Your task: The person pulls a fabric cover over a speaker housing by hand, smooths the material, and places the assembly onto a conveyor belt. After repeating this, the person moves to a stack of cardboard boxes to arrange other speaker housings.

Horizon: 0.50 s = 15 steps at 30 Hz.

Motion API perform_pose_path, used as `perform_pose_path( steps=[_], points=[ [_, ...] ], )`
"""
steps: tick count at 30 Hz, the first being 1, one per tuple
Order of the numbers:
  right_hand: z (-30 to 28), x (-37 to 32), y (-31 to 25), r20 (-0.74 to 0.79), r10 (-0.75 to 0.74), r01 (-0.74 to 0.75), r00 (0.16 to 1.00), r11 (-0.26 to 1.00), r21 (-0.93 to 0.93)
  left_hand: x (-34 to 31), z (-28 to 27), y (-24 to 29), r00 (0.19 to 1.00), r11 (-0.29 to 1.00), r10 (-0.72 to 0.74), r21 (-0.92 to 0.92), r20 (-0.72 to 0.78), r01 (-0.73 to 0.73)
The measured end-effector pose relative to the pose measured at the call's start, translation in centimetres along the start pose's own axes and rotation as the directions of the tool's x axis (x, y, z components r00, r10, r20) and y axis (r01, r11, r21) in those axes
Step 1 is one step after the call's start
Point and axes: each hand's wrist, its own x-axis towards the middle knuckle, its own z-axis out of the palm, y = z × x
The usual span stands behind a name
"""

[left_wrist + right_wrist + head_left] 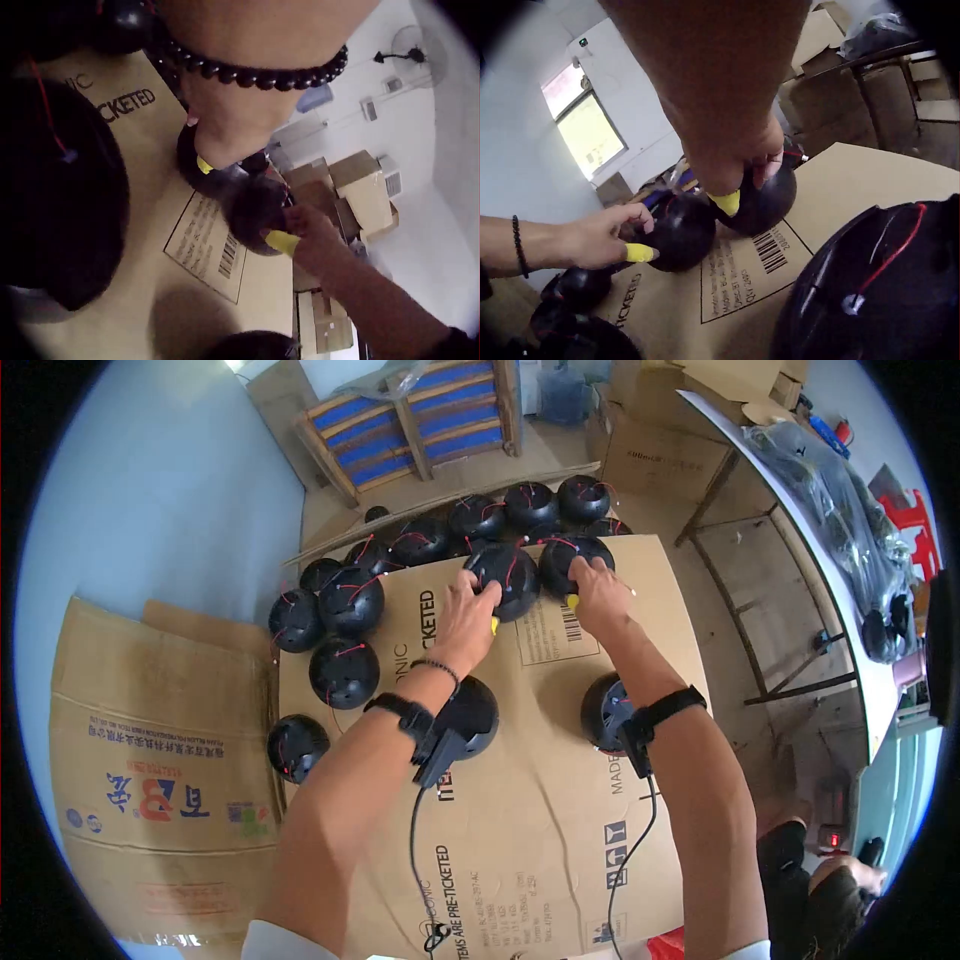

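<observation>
Two black domes with red wires sit side by side near the far edge of the cardboard. The left hand [467,622] grips the left dome [510,582], its yellow-wrapped thumb against the near side. Around the right dome [562,565] curl the fingers of the right hand [603,600], thumb also wrapped in yellow. In the right wrist view the left hand [604,236] holds its dome [682,232], beside the other dome [761,202]. The left wrist view shows the right hand [311,236] pinching its dome [255,214]. Fingertips behind the domes are partly hidden.
More black domes [343,672] line the left and far edges of the cardboard sheet [540,840]. Two others [470,718] [606,712] lie beneath the wrists. Cables hang from the wrist cameras. A table [850,620] with plastic bags stands right; a person's arm [845,870] shows lower right.
</observation>
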Motion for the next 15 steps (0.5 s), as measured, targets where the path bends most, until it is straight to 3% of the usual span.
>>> perform_pose_path(
  steps=[2, 4, 6, 10, 13, 15],
  points=[
    [-0.7, -0.7, -0.1, 0.008, 0.005, -0.005, 1.000, 0.999, 0.042, -2.4, -0.9, 0.2, 0.999, 0.995, 0.034, -0.096, 0.021, -0.032],
    [-0.9, -2.8, 0.4, -0.042, -0.114, 0.119, 0.993, 0.985, 0.128, -5.6, -2.1, 0.8, 0.995, 0.972, 0.080, -0.225, 0.056, -0.066],
    [-1.3, -4.8, 1.2, -0.025, -0.134, 0.136, 0.991, 0.981, 0.138, -8.4, -3.0, 1.5, 0.987, 0.959, 0.115, -0.271, 0.109, -0.082],
    [-3.2, -8.6, 1.4, 0.083, -0.174, 0.159, 0.981, 0.975, 0.158, -11.8, -4.3, 3.3, 0.975, 0.967, 0.165, -0.220, 0.146, -0.130],
    [-3.6, -10.2, 1.7, 0.083, -0.179, 0.159, 0.980, 0.967, 0.201, -13.9, -4.5, 4.4, 0.976, 0.978, 0.169, -0.143, 0.137, -0.149],
    [-4.0, -10.9, 1.5, 0.091, -0.172, 0.148, 0.981, 0.963, 0.226, -15.6, -5.8, 5.8, 0.990, 0.996, 0.086, -0.046, 0.110, -0.081]
  ],
)
